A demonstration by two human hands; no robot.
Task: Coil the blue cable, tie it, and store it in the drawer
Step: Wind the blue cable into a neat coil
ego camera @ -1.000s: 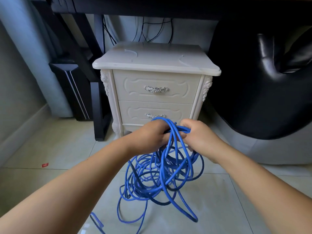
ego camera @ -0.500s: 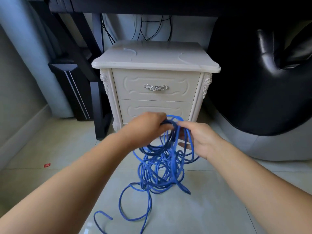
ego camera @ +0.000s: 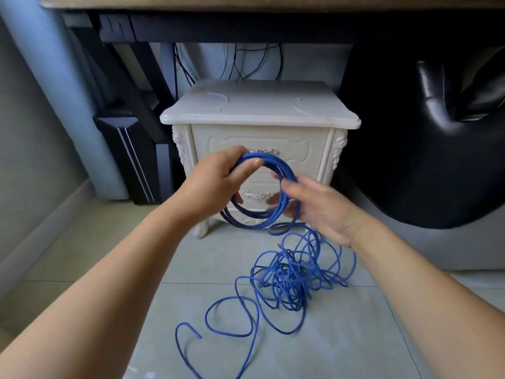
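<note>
My left hand (ego camera: 216, 181) grips a small round coil of the blue cable (ego camera: 276, 212), thumb on top of the loops, held up in front of the white nightstand (ego camera: 259, 110). My right hand (ego camera: 322, 209) is at the coil's right side with the strand running through its curled fingers. Most of the cable lies in a loose tangle (ego camera: 292, 280) on the tiled floor below, one free end (ego camera: 198, 336) curling toward the front left. Both nightstand drawers are closed; the upper handle (ego camera: 269, 151) and lower handle (ego camera: 257, 194) show partly behind the coil.
A black cushioned seat (ego camera: 426, 138) fills the right side. A dark desk (ego camera: 246, 26) spans overhead, with a black desk leg and a dark computer tower (ego camera: 131, 160) at the left. Thin white ties (ego camera: 218, 97) lie on the nightstand top. Black wires hang behind.
The hands have risen and a neat round coil has formed in my left hand. The tangled bulk that hung from both hands now lies on the floor.
</note>
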